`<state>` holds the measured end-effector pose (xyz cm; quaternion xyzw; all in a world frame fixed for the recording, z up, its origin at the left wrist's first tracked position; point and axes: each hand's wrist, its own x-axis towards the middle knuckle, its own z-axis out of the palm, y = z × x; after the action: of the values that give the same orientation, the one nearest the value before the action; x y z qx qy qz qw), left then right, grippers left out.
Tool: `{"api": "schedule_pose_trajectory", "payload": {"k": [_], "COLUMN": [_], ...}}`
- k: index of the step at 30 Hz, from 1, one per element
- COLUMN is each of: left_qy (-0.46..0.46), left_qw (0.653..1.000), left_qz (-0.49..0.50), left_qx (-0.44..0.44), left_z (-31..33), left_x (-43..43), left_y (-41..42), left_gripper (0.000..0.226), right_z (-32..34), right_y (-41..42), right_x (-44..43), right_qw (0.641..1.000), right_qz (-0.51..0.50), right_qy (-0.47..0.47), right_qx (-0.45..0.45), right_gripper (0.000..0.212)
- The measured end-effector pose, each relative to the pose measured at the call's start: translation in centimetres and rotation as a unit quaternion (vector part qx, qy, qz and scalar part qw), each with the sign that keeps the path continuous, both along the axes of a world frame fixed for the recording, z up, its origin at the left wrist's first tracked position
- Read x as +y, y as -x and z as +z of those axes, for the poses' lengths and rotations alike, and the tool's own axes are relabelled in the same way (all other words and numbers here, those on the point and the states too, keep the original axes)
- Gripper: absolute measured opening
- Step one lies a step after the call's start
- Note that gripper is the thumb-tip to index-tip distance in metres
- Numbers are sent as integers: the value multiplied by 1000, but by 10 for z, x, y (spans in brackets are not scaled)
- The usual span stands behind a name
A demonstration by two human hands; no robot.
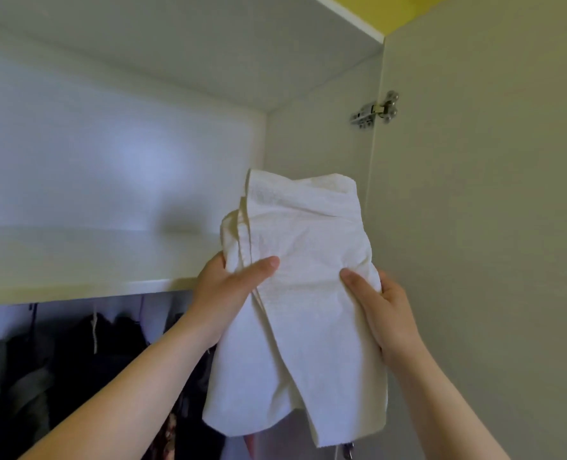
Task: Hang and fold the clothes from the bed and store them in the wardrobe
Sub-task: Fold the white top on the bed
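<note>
White cloth (302, 260), soft, light and floppy; left hand (224, 293) and right hand (386, 313) grip its folded sides, the best hold.

Hanging clothes (60, 353) (dark, blurred) partly behind white garment (303, 303)

Head view tilts upward, close before the wardrobe shelf (86, 287); single view.

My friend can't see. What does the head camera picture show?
The left hand and right hand hold a folded white garment up in front of the wardrobe's upper shelf. Dark clothes hang below it. The door stands open at right.
</note>
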<state>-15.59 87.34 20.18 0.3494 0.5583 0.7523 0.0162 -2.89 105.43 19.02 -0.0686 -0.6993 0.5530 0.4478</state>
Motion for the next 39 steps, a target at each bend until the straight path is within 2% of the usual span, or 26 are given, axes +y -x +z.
{"api": "schedule_pose_trajectory", "payload": {"k": [2, 7, 10, 12, 15, 16, 18, 20, 24, 26, 28, 32, 34, 36, 39], "left_qy": [2, 18, 40, 88, 184, 196, 206, 262, 433, 483, 493, 496, 498, 504, 505], "left_qw": [999, 995, 986, 973, 926, 910, 886, 865, 798, 769, 761, 753, 746, 736, 735], "left_qz": [33, 93, 149, 194, 287, 303, 271, 204, 180, 180, 173, 166, 167, 167, 164], "left_qx": [17, 45, 62, 83, 161, 205, 314, 376, 378, 379, 386, 399, 410, 420, 423], "left_z": [11, 30, 38, 44, 42, 39, 34, 28, 20, 16, 13, 11, 11, 10, 11], "left_x": [11, 28, 30, 30, 27, 26, 23, 24, 35, 38, 39, 40, 41, 42, 41], "left_y": [14, 50, 70, 80, 81, 76, 66, 57, 59, 64, 69, 76, 78, 79, 79], "left_gripper": [16, 12, 21, 40, 87, 97, 94, 87, 94, 98, 100, 105, 104, 105, 110], "right_z": [14, 34, 40, 43, 47, 48, 51, 55, 64, 63, 58, 26, 2, -25, -59], "right_y": [18, 65, 94, 113, 138, 145, 156, 163, 167, 162, 149, 104, 83, 67, 60], "right_x": [16, 43, 51, 54, 59, 60, 65, 70, 78, 80, 81, 79, 79, 79, 79], "right_qw": [1000, 999, 999, 999, 999, 998, 995, 988, 972, 969, 970, 953, 934, 914, 859], "right_qz": [22, 23, 11, -2, -42, -50, -63, -71, -71, -70, -66, -23, 11, 24, -43], "right_qy": [-13, -27, -33, -31, -21, -22, -32, -42, -66, -97, -150, -286, -347, -395, -504], "right_qx": [1, 20, 30, 28, -2, -23, -77, -133, -214, -214, -181, -94, -85, -91, -83], "right_gripper": [12, 10, 11, 11, 14, 15, 18, 23, 48, 59, 66, 60, 65, 79, 108]}}
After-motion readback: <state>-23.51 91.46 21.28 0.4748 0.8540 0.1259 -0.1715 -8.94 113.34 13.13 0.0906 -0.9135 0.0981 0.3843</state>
